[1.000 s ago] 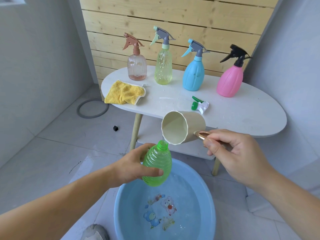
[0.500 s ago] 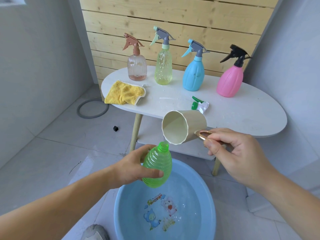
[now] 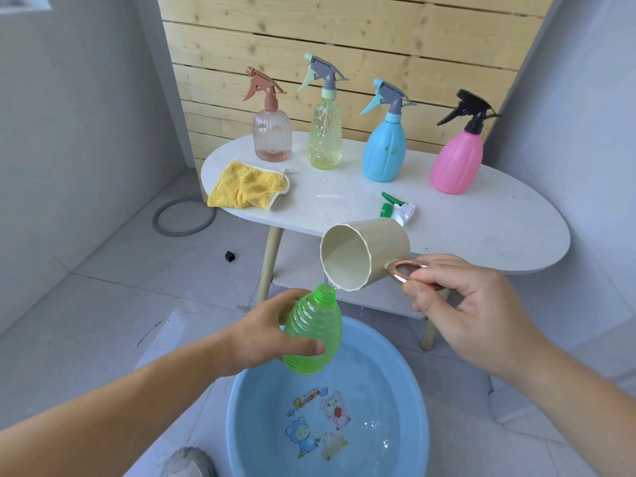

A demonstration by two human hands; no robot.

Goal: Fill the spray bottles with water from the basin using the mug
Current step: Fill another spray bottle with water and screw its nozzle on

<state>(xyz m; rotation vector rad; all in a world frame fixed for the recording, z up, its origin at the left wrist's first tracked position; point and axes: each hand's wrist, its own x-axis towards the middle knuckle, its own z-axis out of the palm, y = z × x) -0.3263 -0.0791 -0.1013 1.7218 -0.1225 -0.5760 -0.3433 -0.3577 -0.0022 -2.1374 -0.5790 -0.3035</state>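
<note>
In the head view, the left hand is wrapped round the ribbed belly of the green bottle and holds it above the far rim of the basin. The bottle's long axis is tilted, with the open neck up and leaning right toward the mug. The right hand pinches the mug's gold handle, and the mug is tipped almost onto its side, mouth facing left, with its lower lip just above the neck. The pour probably depends on keeping that lip over the narrow opening, and the loose green spray head near the front edge of the table lies nearer the right hand.
</note>
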